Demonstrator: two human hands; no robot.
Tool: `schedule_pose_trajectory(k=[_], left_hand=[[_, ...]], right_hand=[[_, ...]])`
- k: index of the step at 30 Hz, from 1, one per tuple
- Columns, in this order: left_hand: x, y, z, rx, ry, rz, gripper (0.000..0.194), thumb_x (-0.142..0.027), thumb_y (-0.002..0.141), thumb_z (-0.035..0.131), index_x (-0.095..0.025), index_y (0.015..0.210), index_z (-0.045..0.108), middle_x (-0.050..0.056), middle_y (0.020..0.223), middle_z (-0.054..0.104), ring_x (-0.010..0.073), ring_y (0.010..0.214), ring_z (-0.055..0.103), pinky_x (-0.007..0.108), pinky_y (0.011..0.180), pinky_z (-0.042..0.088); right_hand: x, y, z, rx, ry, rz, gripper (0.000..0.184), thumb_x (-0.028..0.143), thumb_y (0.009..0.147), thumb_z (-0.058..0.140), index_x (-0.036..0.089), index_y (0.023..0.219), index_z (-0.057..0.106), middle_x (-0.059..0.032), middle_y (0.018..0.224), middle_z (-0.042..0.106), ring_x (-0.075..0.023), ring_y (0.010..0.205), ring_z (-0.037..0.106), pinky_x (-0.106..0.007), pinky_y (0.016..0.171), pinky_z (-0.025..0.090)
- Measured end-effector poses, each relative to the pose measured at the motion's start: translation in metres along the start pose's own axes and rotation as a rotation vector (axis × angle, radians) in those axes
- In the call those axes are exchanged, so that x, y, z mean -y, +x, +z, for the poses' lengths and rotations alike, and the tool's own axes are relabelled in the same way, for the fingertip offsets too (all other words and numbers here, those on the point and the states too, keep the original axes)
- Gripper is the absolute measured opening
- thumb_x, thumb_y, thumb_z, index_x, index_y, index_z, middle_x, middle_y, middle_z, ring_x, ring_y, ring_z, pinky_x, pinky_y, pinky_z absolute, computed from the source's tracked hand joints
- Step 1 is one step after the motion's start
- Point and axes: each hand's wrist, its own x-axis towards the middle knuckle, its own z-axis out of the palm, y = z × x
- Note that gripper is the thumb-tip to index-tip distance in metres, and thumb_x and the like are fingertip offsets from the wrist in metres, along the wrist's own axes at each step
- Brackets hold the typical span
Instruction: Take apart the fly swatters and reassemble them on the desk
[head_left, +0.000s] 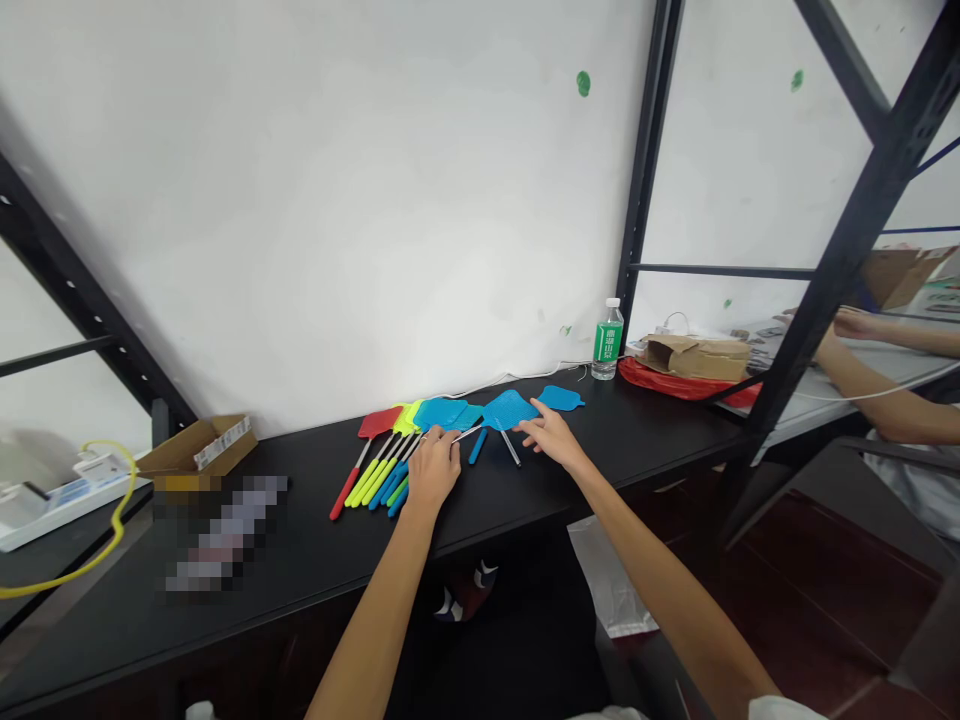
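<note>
Left hand (433, 470) palm-down over the fanned fly swatters (380, 422) on the black counter (322, 565), fingers bent beside a thin metallic shaft (471, 433); the fingertips and several handle ends are hidden, so whether it grips cannot be told. Right hand (553, 437) open, index finger extended and the others loosely bent, at the right edge of a textured, rounded blue swatter head (508, 408), contact unclear, holding nothing visible. Smooth red, yellow, green and blue grips lie side by side; pixelation masks an item left of them.
</note>
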Motion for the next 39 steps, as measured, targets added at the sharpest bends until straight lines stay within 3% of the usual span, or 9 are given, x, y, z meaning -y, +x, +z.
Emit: schedule_pose_trajectory(k=[6,10,19,25,29,32,36,39], left_hand=[[-0.003,0.0,-0.001,0.01,0.107,-0.083,0.025,-0.027,0.092,0.051,-0.025,0.107,0.07,0.01,0.1,0.065,0.0279,0.097,0.06,0.034,0.073,0.046],[-0.005,-0.001,-0.003,0.054,0.155,-0.119,0.02,-0.027,0.09,0.055,-0.025,0.103,0.07,0.01,0.099,0.067,0.0277,0.094,0.062,0.032,0.069,0.044],[-0.008,0.001,-0.002,0.186,0.159,-0.128,0.022,-0.036,0.093,0.053,-0.025,0.099,0.071,0.007,0.099,0.067,0.0218,0.087,0.064,0.029,0.069,0.042],[-0.017,-0.001,-0.007,0.093,0.116,-0.05,0.033,-0.042,0.097,0.042,-0.025,0.103,0.069,0.008,0.102,0.066,0.0232,0.094,0.062,0.029,0.069,0.041],[-0.021,-0.001,-0.007,0.175,0.073,0.007,0.035,-0.051,0.092,0.047,-0.023,0.095,0.069,0.007,0.094,0.067,0.0233,0.088,0.063,0.03,0.07,0.04],[-0.02,-0.001,-0.005,0.221,0.072,0.031,0.028,-0.046,0.09,0.053,-0.023,0.094,0.068,0.007,0.093,0.068,0.0235,0.089,0.063,0.03,0.069,0.04],[-0.018,0.0,-0.004,0.207,0.055,0.037,0.025,-0.042,0.091,0.052,-0.023,0.096,0.067,0.006,0.095,0.069,0.0228,0.089,0.064,0.029,0.066,0.038],[-0.018,0.0,-0.004,0.185,0.031,0.035,0.026,-0.042,0.092,0.05,-0.024,0.099,0.066,0.005,0.095,0.069,0.0217,0.086,0.064,0.028,0.064,0.036]], right_hand=[[-0.001,-0.006,0.001,0.028,-0.176,-0.079,0.065,0.033,0.083,0.057,0.025,0.145,0.04,-0.0017,0.096,0.075,-0.0192,0.07,0.069,-0.031,0.066,0.053],[0.002,-0.01,0.006,0.007,-0.42,-0.126,0.051,0.034,0.084,0.057,0.025,0.134,0.053,-0.0024,0.095,0.074,-0.0259,0.093,0.068,-0.036,0.08,0.048],[0.017,-0.026,0.026,0.021,-0.851,-0.069,0.036,0.048,0.083,0.06,0.026,0.11,0.065,-0.0057,0.092,0.072,-0.0257,0.087,0.067,-0.031,0.071,0.043],[0.016,-0.026,0.03,-0.028,-0.933,-0.007,0.023,0.041,0.081,0.059,0.022,0.085,0.07,-0.0104,0.09,0.072,-0.0281,0.087,0.067,-0.032,0.071,0.043],[0.016,-0.022,0.023,-0.033,-0.875,0.03,0.021,0.037,0.077,0.06,0.019,0.073,0.069,-0.0132,0.081,0.071,-0.0284,0.081,0.068,-0.03,0.064,0.041],[0.013,-0.015,0.014,-0.003,-0.724,0.032,0.029,0.036,0.078,0.057,0.019,0.056,0.06,-0.01,0.062,0.065,-0.0234,0.065,0.065,-0.028,0.056,0.038],[0.006,-0.005,0.001,0.048,-0.303,0.154,0.033,0.033,0.082,0.053,0.019,0.053,0.052,-0.0013,0.045,0.051,-0.0106,0.037,0.045,-0.024,0.042,0.03],[0.002,0.0,-0.005,0.042,0.043,0.233,0.024,0.032,0.084,0.053,0.018,0.064,0.054,0.0027,0.046,0.049,-0.0059,0.031,0.033,-0.02,0.034,0.022]])
